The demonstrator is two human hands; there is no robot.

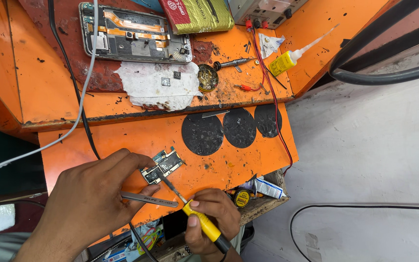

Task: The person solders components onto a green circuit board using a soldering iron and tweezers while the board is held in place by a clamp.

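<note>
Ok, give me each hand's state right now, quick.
Left hand: closed, pinning the small circuit board and holding tweezers.
Right hand: closed on the yellow-handled soldering iron.

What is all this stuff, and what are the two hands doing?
The picture comes from a camera on a person's head, looking down at their own two bare hands over an orange bench. The left hand presses a small circuit board down with a finger and holds metal tweezers. The right hand grips a yellow-handled soldering iron, its thin tip touching the board. Three black round pads sit beside it. On the shelf above lie an opened phone, a white tissue with tiny chips on it, a round tin, a second iron and a yellow squeeze bottle. Red, black and white wires run across.
</note>
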